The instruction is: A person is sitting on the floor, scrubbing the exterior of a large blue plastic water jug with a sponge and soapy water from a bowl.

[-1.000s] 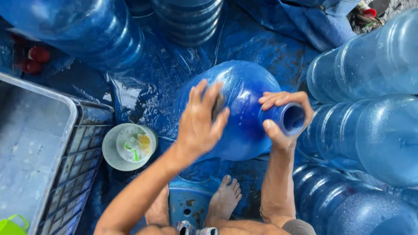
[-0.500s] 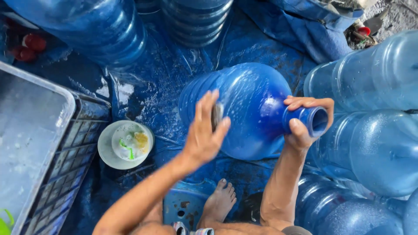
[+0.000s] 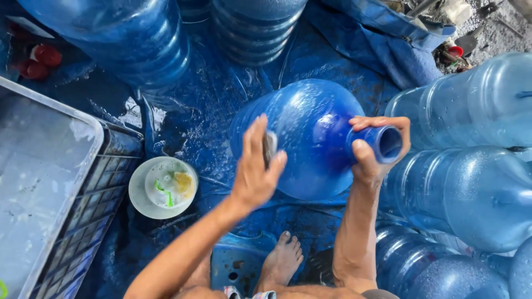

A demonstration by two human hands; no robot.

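Now bottle [image 3: 316, 138] tilted further right.

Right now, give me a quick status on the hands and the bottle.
Left hand presses scrub pad on blue water bottle. Right hand grips its neck. Bottles crowd around.

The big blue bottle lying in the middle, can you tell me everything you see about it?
The big blue see-through plastic water jug lies on its side on a wet blue tarp, round body to the left, short open neck to the right. Water droplets speckle its shoulder. The right hand grips the neck just behind the opening. The left hand presses a small grey scrubbing pad against its side. Other jugs crowd around it.
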